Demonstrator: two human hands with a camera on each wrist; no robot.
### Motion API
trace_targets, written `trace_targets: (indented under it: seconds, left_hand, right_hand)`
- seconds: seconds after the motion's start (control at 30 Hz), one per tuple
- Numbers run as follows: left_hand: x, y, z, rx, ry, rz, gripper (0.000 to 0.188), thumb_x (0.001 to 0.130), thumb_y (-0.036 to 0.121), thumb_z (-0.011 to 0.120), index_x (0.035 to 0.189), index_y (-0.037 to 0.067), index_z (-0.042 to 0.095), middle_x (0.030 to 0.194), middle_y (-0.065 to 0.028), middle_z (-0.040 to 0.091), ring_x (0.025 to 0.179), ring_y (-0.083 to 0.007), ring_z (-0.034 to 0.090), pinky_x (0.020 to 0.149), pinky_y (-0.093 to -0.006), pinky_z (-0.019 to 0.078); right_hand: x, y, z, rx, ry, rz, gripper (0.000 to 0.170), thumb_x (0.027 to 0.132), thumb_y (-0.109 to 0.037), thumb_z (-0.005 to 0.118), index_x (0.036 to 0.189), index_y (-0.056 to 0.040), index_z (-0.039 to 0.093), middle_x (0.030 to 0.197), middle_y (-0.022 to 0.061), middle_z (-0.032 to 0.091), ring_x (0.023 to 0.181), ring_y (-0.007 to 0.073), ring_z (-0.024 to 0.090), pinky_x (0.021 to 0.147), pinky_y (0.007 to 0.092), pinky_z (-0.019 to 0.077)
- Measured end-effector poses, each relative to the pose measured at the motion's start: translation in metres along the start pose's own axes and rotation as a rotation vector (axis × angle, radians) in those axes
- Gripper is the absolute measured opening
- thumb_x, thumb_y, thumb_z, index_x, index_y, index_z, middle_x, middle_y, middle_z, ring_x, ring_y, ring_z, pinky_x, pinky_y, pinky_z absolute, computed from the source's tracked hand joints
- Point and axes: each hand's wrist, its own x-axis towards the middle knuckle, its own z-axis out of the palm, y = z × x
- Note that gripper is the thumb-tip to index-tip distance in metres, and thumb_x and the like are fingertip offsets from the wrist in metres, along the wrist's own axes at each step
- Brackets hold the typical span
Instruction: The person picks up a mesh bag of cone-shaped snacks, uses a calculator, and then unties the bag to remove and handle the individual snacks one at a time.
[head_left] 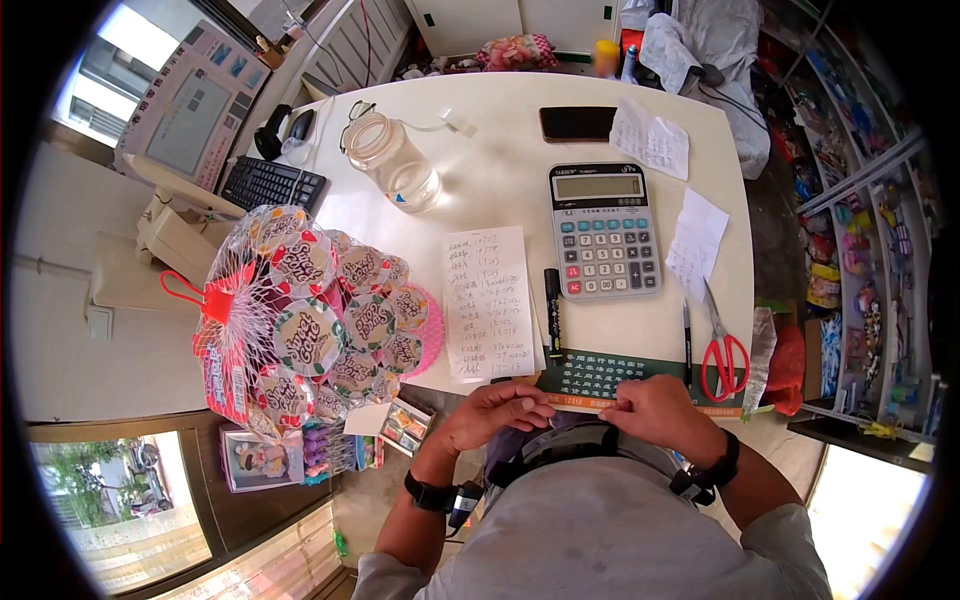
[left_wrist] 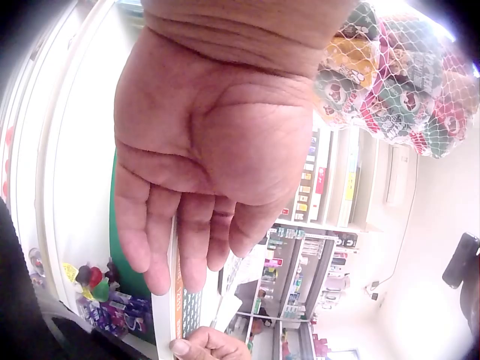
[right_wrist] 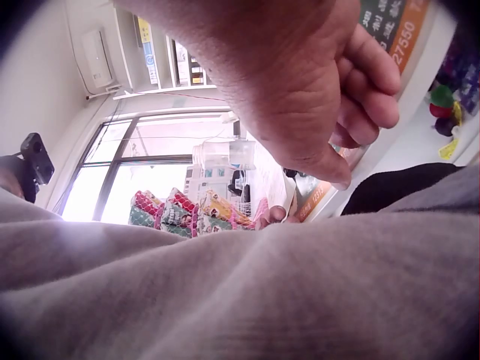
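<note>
At the front edge of the desk my left hand [head_left: 492, 414] has its fingers loosely extended, and the left wrist view shows its palm [left_wrist: 210, 142] with nothing in it. To its right, my right hand [head_left: 658, 414] is at the same edge with fingers loosely bent, and the right wrist view shows no object among its fingers [right_wrist: 371, 101]. Just beyond both hands lies a dark green printed sheet [head_left: 620, 372] with an orange border. A handwritten paper list [head_left: 487, 300] and a black marker [head_left: 553, 315] lie past the left hand.
A calculator [head_left: 605, 232], phone [head_left: 577, 124], red-handled scissors [head_left: 724, 365], pen [head_left: 687, 345] and paper slips [head_left: 697, 235] lie on the desk [head_left: 480, 130]. A clear jar [head_left: 395, 170] and a large net bag of round packs [head_left: 300, 330] stand at the left.
</note>
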Motion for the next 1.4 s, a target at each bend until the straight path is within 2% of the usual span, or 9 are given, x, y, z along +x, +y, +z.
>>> trace_targets:
  seconds: [0.13,0.23,0.57,0.67,0.77,0.87,0.97,1.17,1.4]
  left_hand:
    - [0.000,-0.001,0.000,-0.014,0.000,0.005,0.033,0.110,0.023,0.056,0.136,0.003,0.062,0.123,-0.0109,0.074,0.109,-0.0178,0.072,0.097,-0.0318,0.0569]
    - [0.000,0.000,-0.001,0.009,0.002,-0.004,0.031,0.111,0.019,0.052,0.136,0.003,0.063,0.126,-0.0148,0.072,0.112,-0.0226,0.072,0.099,-0.0357,0.0584]
    - [-0.001,0.005,0.004,0.022,0.035,-0.022,0.028,0.110,0.014,0.052,0.131,-0.001,0.063,0.128,-0.0197,0.070,0.115,-0.0265,0.071,0.098,-0.0385,0.0590]
    - [-0.002,0.003,0.001,-0.037,-0.001,0.016,0.031,0.110,0.017,0.054,0.135,0.001,0.061,0.125,-0.0147,0.073,0.112,-0.0210,0.072,0.097,-0.0335,0.0581]
    - [-0.001,0.003,0.003,-0.003,0.016,0.027,0.029,0.111,0.015,0.052,0.134,0.000,0.061,0.128,-0.0189,0.071,0.113,-0.0266,0.072,0.098,-0.0391,0.0590]
    - [-0.002,0.002,0.002,-0.005,0.025,0.003,0.029,0.111,0.016,0.052,0.133,0.000,0.062,0.128,-0.0187,0.071,0.113,-0.0264,0.072,0.099,-0.0390,0.0589]
    - [-0.002,0.002,0.002,-0.002,0.024,0.007,0.029,0.111,0.016,0.052,0.134,0.000,0.062,0.127,-0.0187,0.071,0.113,-0.0263,0.072,0.098,-0.0387,0.0589]
    - [-0.001,0.001,0.001,-0.015,0.014,0.006,0.030,0.111,0.016,0.051,0.134,0.000,0.061,0.126,-0.0184,0.072,0.113,-0.0260,0.072,0.098,-0.0385,0.0589]
    - [-0.001,0.001,0.001,0.003,0.007,0.009,0.031,0.111,0.016,0.051,0.135,0.000,0.061,0.126,-0.0173,0.072,0.113,-0.0260,0.072,0.099,-0.0385,0.0587]
  right_hand:
    - [0.000,-0.002,-0.002,-0.011,-0.004,0.013,0.035,0.085,-0.041,0.078,0.076,-0.0082,0.071,0.070,0.0134,0.070,0.069,0.0364,0.070,0.063,0.0473,0.0539]
    - [0.000,-0.002,-0.001,-0.019,-0.004,0.012,0.035,0.085,-0.041,0.078,0.076,-0.0081,0.071,0.070,0.0133,0.070,0.069,0.0365,0.070,0.063,0.0474,0.0540]
    - [-0.002,0.003,0.001,0.013,0.023,-0.028,0.037,0.086,-0.043,0.076,0.076,-0.0084,0.070,0.072,0.0135,0.071,0.071,0.0360,0.071,0.063,0.0480,0.0534]
    - [-0.002,0.001,0.002,0.005,0.007,-0.009,0.037,0.087,-0.043,0.076,0.077,-0.0084,0.070,0.073,0.0137,0.071,0.072,0.0366,0.071,0.064,0.0484,0.0537]
    - [-0.001,0.000,0.001,-0.003,-0.001,0.000,0.036,0.087,-0.043,0.076,0.078,-0.0082,0.070,0.073,0.0138,0.071,0.072,0.0372,0.071,0.065,0.0488,0.0540]
    - [-0.001,0.000,0.001,0.004,0.001,-0.003,0.036,0.087,-0.043,0.076,0.078,-0.0083,0.070,0.073,0.0136,0.071,0.072,0.0371,0.071,0.065,0.0486,0.0543]
    - [0.000,0.003,0.006,-0.008,0.079,-0.036,0.037,0.081,-0.041,0.084,0.072,-0.0083,0.068,0.067,0.0123,0.069,0.064,0.0353,0.070,0.059,0.0448,0.0536]
    - [-0.001,0.003,0.007,-0.009,0.096,-0.044,0.037,0.081,-0.041,0.084,0.072,-0.0081,0.068,0.067,0.0130,0.069,0.064,0.0357,0.070,0.059,0.0454,0.0536]
    - [-0.001,0.001,0.003,-0.015,0.022,-0.022,0.038,0.086,-0.043,0.077,0.076,-0.0074,0.069,0.072,0.0140,0.071,0.070,0.0373,0.071,0.064,0.0491,0.0539]
